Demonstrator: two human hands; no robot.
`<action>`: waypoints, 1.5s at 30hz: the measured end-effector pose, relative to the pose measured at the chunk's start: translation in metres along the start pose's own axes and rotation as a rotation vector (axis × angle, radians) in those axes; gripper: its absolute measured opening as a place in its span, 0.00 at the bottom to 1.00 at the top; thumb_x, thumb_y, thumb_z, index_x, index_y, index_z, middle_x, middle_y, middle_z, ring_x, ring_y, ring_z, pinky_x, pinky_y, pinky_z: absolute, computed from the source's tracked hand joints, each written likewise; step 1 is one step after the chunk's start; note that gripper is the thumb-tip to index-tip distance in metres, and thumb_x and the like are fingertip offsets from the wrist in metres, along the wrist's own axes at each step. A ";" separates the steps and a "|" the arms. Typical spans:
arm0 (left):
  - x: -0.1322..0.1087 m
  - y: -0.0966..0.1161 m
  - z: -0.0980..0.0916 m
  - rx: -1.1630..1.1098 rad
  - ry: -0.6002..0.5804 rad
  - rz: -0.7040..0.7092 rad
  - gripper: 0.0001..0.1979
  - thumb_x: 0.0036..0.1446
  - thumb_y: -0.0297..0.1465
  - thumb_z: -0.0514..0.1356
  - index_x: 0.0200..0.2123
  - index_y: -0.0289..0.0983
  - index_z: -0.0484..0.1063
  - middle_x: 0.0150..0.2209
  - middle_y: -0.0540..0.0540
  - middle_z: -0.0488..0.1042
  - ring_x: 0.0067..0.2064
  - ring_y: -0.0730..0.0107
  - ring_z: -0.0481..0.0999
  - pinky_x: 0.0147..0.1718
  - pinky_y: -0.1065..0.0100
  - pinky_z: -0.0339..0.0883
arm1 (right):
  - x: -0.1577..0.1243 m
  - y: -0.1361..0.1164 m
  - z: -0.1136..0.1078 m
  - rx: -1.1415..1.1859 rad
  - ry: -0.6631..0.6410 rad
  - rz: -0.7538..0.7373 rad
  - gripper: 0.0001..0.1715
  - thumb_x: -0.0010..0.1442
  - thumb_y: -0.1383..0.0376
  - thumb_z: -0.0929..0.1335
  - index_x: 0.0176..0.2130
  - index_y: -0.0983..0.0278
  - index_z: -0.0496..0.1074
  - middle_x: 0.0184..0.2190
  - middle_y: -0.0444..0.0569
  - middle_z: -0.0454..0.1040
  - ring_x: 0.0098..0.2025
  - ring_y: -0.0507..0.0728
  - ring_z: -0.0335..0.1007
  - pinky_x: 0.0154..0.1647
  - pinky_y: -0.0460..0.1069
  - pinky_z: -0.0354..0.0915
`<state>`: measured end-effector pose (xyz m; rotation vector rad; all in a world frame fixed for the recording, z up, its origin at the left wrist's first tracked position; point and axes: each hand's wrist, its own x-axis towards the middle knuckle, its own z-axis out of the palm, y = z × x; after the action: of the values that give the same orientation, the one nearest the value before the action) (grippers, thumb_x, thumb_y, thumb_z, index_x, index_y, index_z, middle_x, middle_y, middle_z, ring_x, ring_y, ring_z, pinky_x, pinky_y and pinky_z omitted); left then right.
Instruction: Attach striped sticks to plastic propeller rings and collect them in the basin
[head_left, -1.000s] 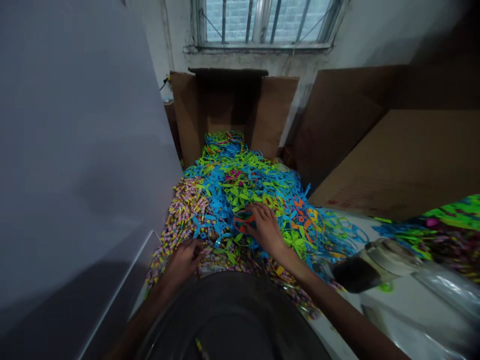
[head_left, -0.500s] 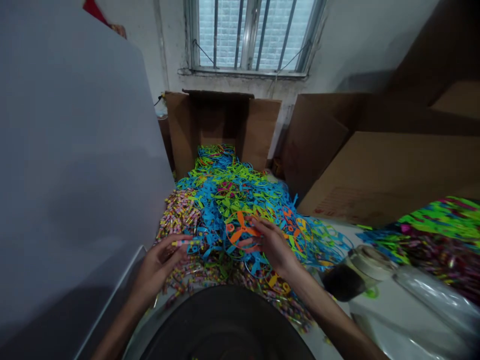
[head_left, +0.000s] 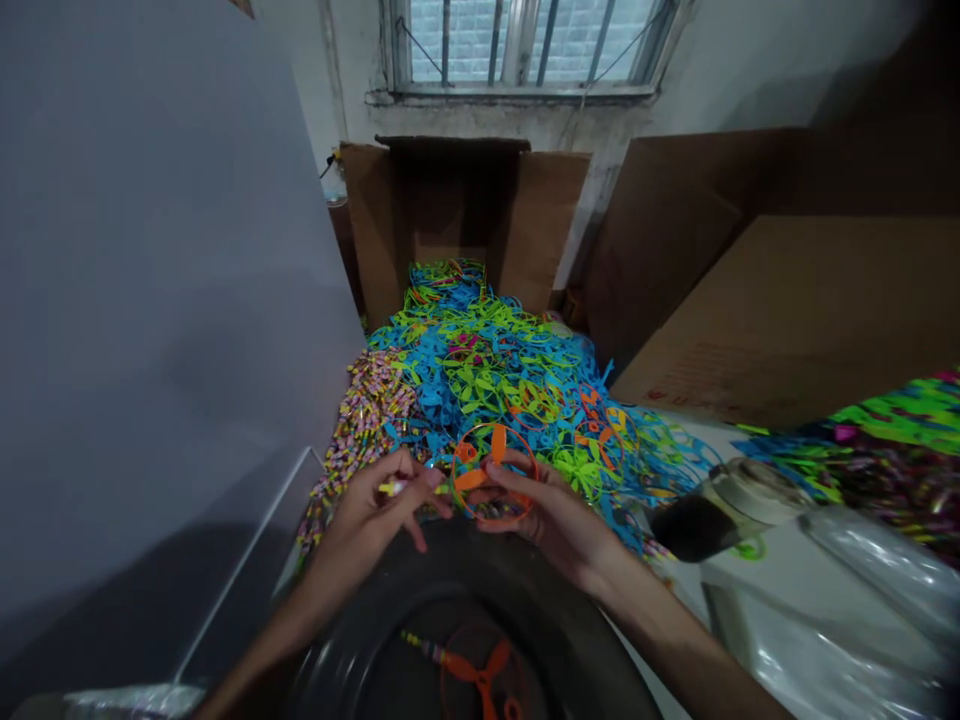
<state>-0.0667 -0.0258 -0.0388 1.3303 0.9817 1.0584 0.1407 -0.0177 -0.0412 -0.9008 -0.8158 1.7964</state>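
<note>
Between the thumb and fingers of my right hand (head_left: 544, 510) is an orange ringed propeller (head_left: 498, 446), held upright over the rim of a black tub (head_left: 517, 580). Close on its left, my left hand (head_left: 382, 505) pinches a small yellow-and-pink stick (head_left: 391, 488), its yellow-green end pointing at the propeller. Whether the two pieces touch I cannot tell. Inside the tub lies another orange propeller (head_left: 480, 672) with a multicoloured stick beside or on it. Behind my hands spreads a heap of blue and green propellers (head_left: 510, 350).
Many small pink-and-yellow sticks (head_left: 379, 390) are piled at left, beside a tall grey panel (head_left: 172, 250). An open cardboard box (head_left: 551, 210) stands at the back. To the right are a larger carton (head_left: 810, 310), a dark jar (head_left: 697, 525) and clear plastic bags (head_left: 825, 640).
My hands have come together and nearer to me, over the tub's rim, bringing the stick close to the orange propeller. The view has tipped down, showing the tub's inside.
</note>
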 end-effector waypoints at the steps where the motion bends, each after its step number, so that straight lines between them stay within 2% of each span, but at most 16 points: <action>1: -0.001 0.000 0.001 -0.014 -0.009 0.007 0.16 0.61 0.42 0.61 0.29 0.38 0.64 0.30 0.49 0.75 0.31 0.69 0.77 0.24 0.71 0.70 | -0.002 0.001 0.001 -0.014 -0.009 0.002 0.15 0.51 0.62 0.78 0.37 0.64 0.75 0.37 0.49 0.81 0.38 0.57 0.79 0.36 0.52 0.77; 4: -0.002 0.000 0.005 -0.060 -0.027 0.017 0.14 0.61 0.40 0.62 0.33 0.39 0.62 0.28 0.51 0.73 0.29 0.69 0.78 0.22 0.72 0.70 | -0.005 0.006 0.006 -0.062 -0.025 -0.034 0.14 0.53 0.60 0.78 0.37 0.64 0.77 0.38 0.49 0.81 0.39 0.56 0.79 0.38 0.50 0.76; 7: 0.000 -0.001 0.007 -0.049 0.013 0.042 0.14 0.60 0.41 0.63 0.36 0.40 0.63 0.28 0.54 0.70 0.26 0.72 0.75 0.20 0.73 0.68 | -0.010 0.010 0.009 -0.183 -0.103 -0.050 0.17 0.58 0.53 0.74 0.38 0.65 0.79 0.36 0.50 0.81 0.36 0.55 0.79 0.33 0.48 0.76; 11: 0.004 0.000 0.005 0.091 0.094 0.103 0.15 0.63 0.44 0.60 0.32 0.38 0.65 0.26 0.56 0.62 0.26 0.77 0.67 0.25 0.75 0.64 | -0.017 0.012 0.010 -0.364 -0.254 0.072 0.20 0.58 0.51 0.73 0.35 0.65 0.82 0.29 0.49 0.81 0.28 0.52 0.76 0.25 0.44 0.70; 14: 0.004 0.006 0.004 0.248 0.152 0.197 0.17 0.64 0.43 0.57 0.29 0.38 0.64 0.29 0.53 0.64 0.32 0.73 0.67 0.30 0.73 0.62 | -0.015 0.013 0.009 -0.327 -0.314 0.142 0.18 0.56 0.53 0.74 0.37 0.65 0.83 0.29 0.49 0.81 0.28 0.52 0.76 0.26 0.44 0.69; 17: -0.004 0.012 0.006 0.354 0.249 0.252 0.14 0.66 0.42 0.56 0.31 0.39 0.66 0.29 0.53 0.66 0.31 0.72 0.66 0.31 0.72 0.60 | -0.010 0.012 0.010 -0.101 -0.170 0.052 0.18 0.57 0.53 0.74 0.42 0.62 0.82 0.36 0.50 0.82 0.32 0.54 0.77 0.31 0.47 0.71; 18: -0.009 0.014 0.009 0.387 0.247 0.250 0.13 0.67 0.41 0.55 0.33 0.39 0.66 0.27 0.53 0.65 0.30 0.72 0.66 0.30 0.72 0.60 | -0.008 0.011 0.011 -0.036 -0.120 0.006 0.17 0.57 0.53 0.74 0.42 0.61 0.81 0.39 0.50 0.82 0.34 0.54 0.78 0.34 0.48 0.72; 19: -0.014 0.016 0.012 0.423 0.204 0.233 0.12 0.67 0.41 0.54 0.35 0.40 0.67 0.26 0.54 0.65 0.29 0.72 0.66 0.30 0.72 0.60 | -0.007 0.010 0.014 0.015 -0.083 -0.042 0.17 0.58 0.53 0.74 0.42 0.61 0.81 0.41 0.50 0.82 0.37 0.55 0.78 0.39 0.48 0.72; 21: -0.025 0.017 0.019 0.493 0.043 0.203 0.10 0.69 0.39 0.52 0.38 0.41 0.68 0.28 0.53 0.69 0.31 0.71 0.69 0.33 0.71 0.62 | -0.008 0.006 0.022 0.076 -0.051 -0.098 0.17 0.58 0.52 0.73 0.42 0.60 0.81 0.45 0.50 0.81 0.43 0.57 0.77 0.46 0.50 0.71; 23: -0.033 0.017 0.025 0.556 -0.095 0.186 0.09 0.69 0.37 0.51 0.39 0.42 0.68 0.33 0.51 0.73 0.36 0.68 0.73 0.38 0.69 0.64 | -0.012 0.003 0.032 0.110 -0.017 -0.101 0.18 0.59 0.51 0.72 0.43 0.59 0.80 0.46 0.49 0.81 0.47 0.58 0.76 0.48 0.51 0.70; 25: -0.038 0.015 0.029 0.584 -0.153 0.186 0.08 0.69 0.37 0.51 0.41 0.44 0.68 0.36 0.50 0.75 0.39 0.66 0.74 0.41 0.67 0.65 | -0.018 0.003 0.042 0.144 0.016 -0.071 0.20 0.59 0.49 0.71 0.46 0.57 0.79 0.46 0.47 0.81 0.47 0.58 0.76 0.48 0.51 0.70; 28: -0.041 0.011 0.030 0.571 -0.127 0.229 0.08 0.69 0.36 0.51 0.46 0.46 0.69 0.42 0.50 0.77 0.44 0.66 0.76 0.45 0.66 0.67 | -0.026 0.005 0.050 0.167 0.034 -0.067 0.22 0.59 0.49 0.71 0.48 0.56 0.78 0.46 0.47 0.81 0.46 0.57 0.77 0.47 0.50 0.70; 33: -0.045 0.005 0.029 0.592 -0.065 0.304 0.12 0.68 0.33 0.53 0.53 0.49 0.67 0.47 0.50 0.79 0.47 0.67 0.78 0.47 0.68 0.70 | -0.032 0.008 0.052 0.145 0.101 -0.100 0.23 0.59 0.46 0.70 0.46 0.57 0.79 0.48 0.48 0.80 0.44 0.58 0.77 0.41 0.51 0.71; 40: -0.047 0.009 0.034 0.698 -0.015 0.373 0.10 0.67 0.32 0.54 0.47 0.45 0.72 0.42 0.50 0.82 0.42 0.68 0.82 0.43 0.70 0.74 | -0.036 0.012 0.059 0.216 0.083 -0.058 0.25 0.57 0.45 0.71 0.42 0.61 0.80 0.37 0.50 0.82 0.35 0.58 0.77 0.36 0.51 0.70; 45: -0.045 0.007 0.035 0.782 0.046 0.405 0.11 0.66 0.31 0.55 0.49 0.42 0.74 0.44 0.49 0.83 0.43 0.67 0.82 0.45 0.70 0.75 | -0.037 0.017 0.062 0.296 0.120 -0.148 0.23 0.56 0.47 0.73 0.40 0.62 0.80 0.33 0.49 0.82 0.34 0.57 0.75 0.33 0.49 0.70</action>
<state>-0.0448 -0.0783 -0.0328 2.2214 1.2564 1.0373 0.0911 -0.0669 -0.0151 -0.7257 -0.5094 1.6623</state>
